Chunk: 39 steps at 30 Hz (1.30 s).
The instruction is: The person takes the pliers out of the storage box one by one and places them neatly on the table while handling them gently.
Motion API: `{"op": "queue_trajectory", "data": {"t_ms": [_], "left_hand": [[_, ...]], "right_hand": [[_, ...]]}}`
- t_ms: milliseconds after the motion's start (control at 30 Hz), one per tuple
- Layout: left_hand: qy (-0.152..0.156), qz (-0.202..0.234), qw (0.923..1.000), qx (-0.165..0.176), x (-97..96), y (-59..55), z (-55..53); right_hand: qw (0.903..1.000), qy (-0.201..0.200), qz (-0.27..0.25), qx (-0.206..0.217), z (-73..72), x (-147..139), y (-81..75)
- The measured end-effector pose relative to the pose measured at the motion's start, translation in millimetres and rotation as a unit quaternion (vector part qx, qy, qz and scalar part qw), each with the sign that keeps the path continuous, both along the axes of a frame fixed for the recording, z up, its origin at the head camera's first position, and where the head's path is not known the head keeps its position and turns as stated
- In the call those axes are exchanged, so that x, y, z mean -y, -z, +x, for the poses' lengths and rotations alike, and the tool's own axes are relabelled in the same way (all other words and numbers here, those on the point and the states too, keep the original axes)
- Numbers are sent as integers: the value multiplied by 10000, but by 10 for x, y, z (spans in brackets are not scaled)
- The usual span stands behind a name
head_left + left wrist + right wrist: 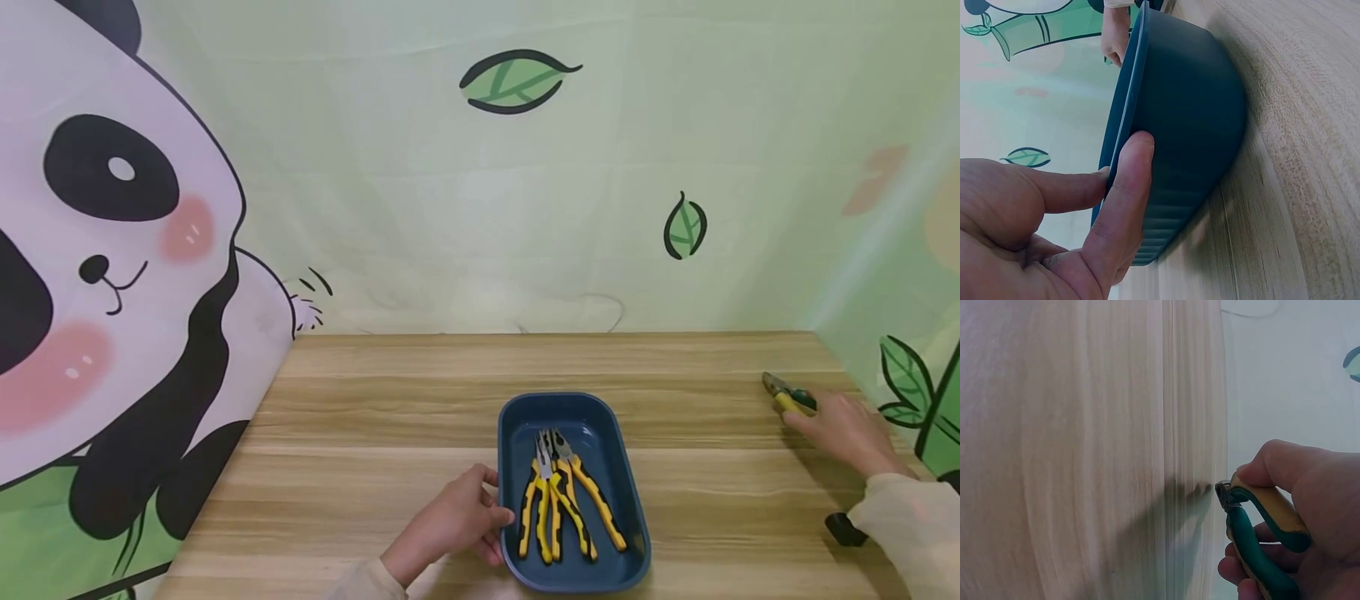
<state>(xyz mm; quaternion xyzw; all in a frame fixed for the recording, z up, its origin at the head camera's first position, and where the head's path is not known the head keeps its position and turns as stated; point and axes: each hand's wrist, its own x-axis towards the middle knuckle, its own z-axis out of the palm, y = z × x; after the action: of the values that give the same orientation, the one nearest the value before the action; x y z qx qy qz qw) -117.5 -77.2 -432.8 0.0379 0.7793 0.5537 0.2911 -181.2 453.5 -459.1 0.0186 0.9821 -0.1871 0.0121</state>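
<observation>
A dark blue rectangular tray [636,533] stands on the table, with several yellow-and-black-handled pliers [588,492] lying in it, heads toward the far end. My left hand [465,512] pinches the tray's left rim between thumb and fingers; the left wrist view shows the tray wall [1185,106] close up. Far to the right, my right hand [847,429] grips a small pair of pliers [1250,544] with green and yellow handles. The handles are spread apart, and the metal head points away from the palm. In the right wrist view the right hand [1322,500] holds them above the tabletop.
The wood-grain table [375,417] ends at a pale green cloth backdrop [405,208] printed with a panda and leaves. A small black object [845,529] shows beside the right sleeve, its kind unclear.
</observation>
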Motion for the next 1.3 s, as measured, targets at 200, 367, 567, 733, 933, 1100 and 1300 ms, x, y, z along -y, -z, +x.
{"op": "queue_trajectory", "data": {"t_ms": [200, 367, 567, 733, 933, 1100, 1300], "left_hand": [[-1, -55, 10000, -20, -2, -2, -4], [-6, -68, 10000, -23, -1, 0, 1], [0, -71, 10000, -3, -1, 16, -4], [20, -61, 10000, -21, 3, 25, -7], [44, -64, 10000, -35, 5, 27, -10], [36, -33, 10000, -39, 4, 23, -8], [22, -34, 10000, 17, 1, 14, -7]], "right_hand": [[9999, 85, 79, 60, 9, 9, -44], [9996, 181, 168, 168, 2, 9, -79], [9993, 174, 174, 298, -21, -14, -103], [9988, 142, 126, 453, -39, -28, -123], [9987, 60, 76, 497, -64, -35, -153], [9987, 0, 164, 479, -80, -37, -164], [9987, -28, 244, 450, -91, -43, -155]]}}
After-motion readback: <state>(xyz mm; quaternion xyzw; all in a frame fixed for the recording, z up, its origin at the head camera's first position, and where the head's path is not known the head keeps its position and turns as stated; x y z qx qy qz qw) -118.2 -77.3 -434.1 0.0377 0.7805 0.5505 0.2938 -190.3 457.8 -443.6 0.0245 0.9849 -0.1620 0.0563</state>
